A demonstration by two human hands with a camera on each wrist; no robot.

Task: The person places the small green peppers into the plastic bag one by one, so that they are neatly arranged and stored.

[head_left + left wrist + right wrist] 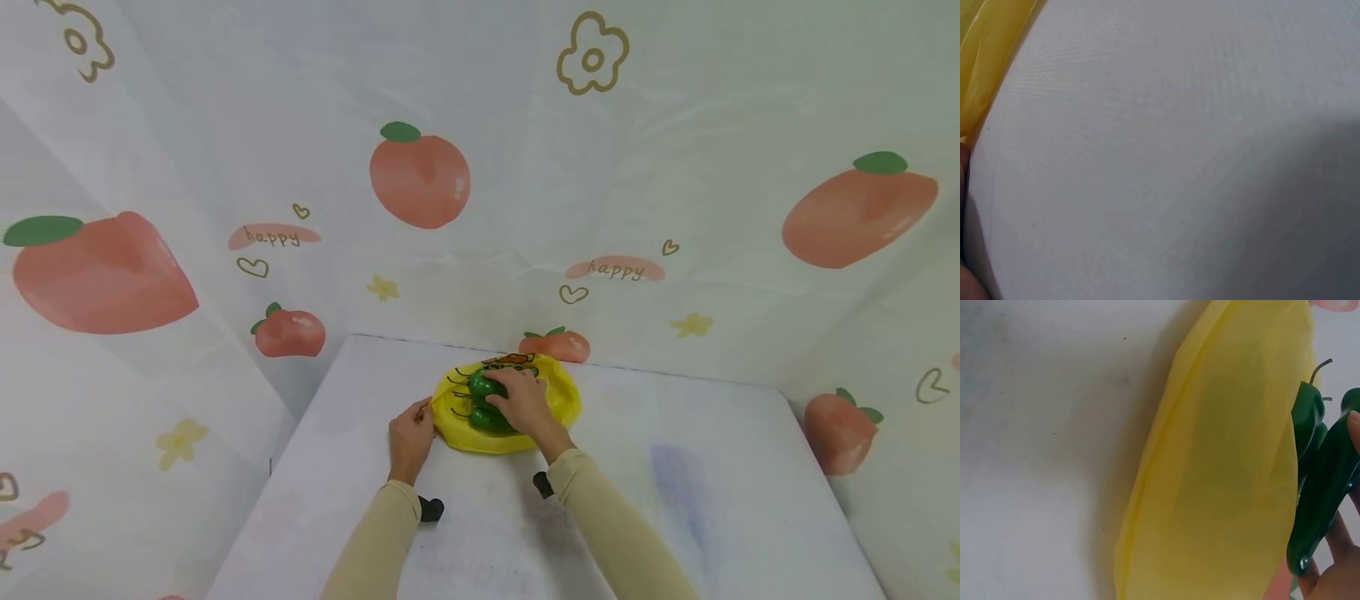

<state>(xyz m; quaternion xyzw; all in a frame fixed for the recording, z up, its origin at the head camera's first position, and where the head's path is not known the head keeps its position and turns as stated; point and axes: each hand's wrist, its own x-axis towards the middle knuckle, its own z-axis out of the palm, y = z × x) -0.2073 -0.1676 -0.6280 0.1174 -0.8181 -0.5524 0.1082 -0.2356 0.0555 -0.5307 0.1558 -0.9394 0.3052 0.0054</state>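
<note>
A thin yellow bag lies on the white table with its mouth spread open. Several glossy green chili peppers with thin curved stems rest in it. My left hand pinches the bag's left edge; in the left wrist view only a strip of the yellow bag and bits of finger show. Over the bag's middle, my right hand grips a green chili pepper, seen in the right wrist view with fingers and thumb around it. More peppers sit behind it, partly hidden by the bag's side.
The white table meets a pale cloth backdrop printed with peaches, which rises close behind the bag and at both sides. A faint blue stain marks the tabletop on the right. Small black devices sit at both wrists.
</note>
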